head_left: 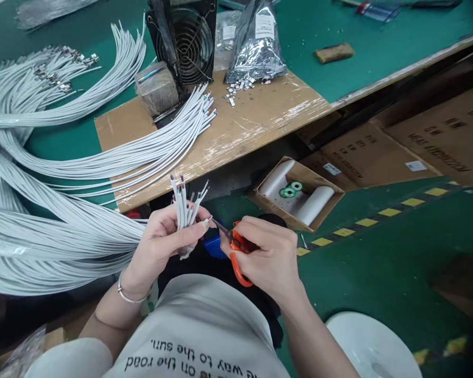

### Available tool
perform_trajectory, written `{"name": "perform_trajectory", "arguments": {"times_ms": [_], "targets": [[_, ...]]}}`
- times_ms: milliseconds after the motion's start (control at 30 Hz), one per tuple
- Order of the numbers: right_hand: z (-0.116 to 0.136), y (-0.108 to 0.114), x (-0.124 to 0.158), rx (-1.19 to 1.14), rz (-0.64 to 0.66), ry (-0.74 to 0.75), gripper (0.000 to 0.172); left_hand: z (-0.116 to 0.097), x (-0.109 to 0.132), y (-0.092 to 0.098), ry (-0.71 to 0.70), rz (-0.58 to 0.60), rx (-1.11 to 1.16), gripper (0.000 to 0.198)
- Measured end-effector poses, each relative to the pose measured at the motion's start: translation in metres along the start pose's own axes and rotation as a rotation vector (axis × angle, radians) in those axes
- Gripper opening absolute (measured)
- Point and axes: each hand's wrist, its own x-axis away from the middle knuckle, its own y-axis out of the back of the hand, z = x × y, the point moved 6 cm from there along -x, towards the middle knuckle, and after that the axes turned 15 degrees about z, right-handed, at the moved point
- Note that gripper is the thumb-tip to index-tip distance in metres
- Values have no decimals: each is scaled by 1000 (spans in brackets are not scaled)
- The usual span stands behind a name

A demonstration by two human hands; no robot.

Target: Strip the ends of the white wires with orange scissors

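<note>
My left hand (167,236) is closed around a small bunch of white cables (186,207), whose cut ends with coloured wires point up. Between thumb and forefinger, one cable end sticks out to the right. My right hand (266,252) grips orange-handled scissors (238,262), their blades reaching left to that cable end. Whether the blades touch it is hard to make out. Left of my hands, thick bundles of white cables (63,231) hang over the table edge. Another fanned bundle (161,149) lies on the cardboard sheet with its ends pointing right.
A black fan (187,44) and a tape-wrapped block (156,89) stand on the cardboard sheet (268,113). Beside them sit a silvery bag (256,44) and small loose connectors (238,89). An open carton (295,194) with spools is below the table edge; a white reel (372,346) lies lower right.
</note>
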Motion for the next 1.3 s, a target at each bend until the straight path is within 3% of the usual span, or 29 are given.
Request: {"name": "perform_trajectory", "arguments": {"times_ms": [633,900,1300], "targets": [[0,2,1,59,9,35,44,1,2,0,11,-17,-88,23],[3,4,2,185,-67,64,46,2,0,-1,10,-11,-76,22],[-1,5,2,127,7,57,44,2,1,-2,17,-9,-124,23]]}}
